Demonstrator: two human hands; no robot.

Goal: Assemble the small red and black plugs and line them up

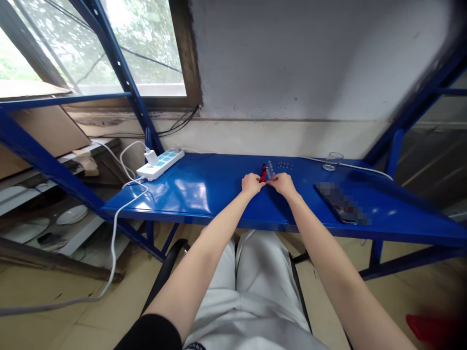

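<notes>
My left hand is closed, its fingertips at the near end of a small red and black piece on the blue table. Close beside it, my right hand has thumb and fingers pinched together next to several small clear plastic pieces standing in a row. Whatever lies between the right fingertips is too small to make out. The two hands nearly meet. Behind the right hand, several tiny metal pieces are lined up on the tabletop.
The blue table stands against a wall. A white power strip with a plugged-in charger and cable sits at the left. A clear glass stands back right, near a thin white cable. A dark phone lies at the right.
</notes>
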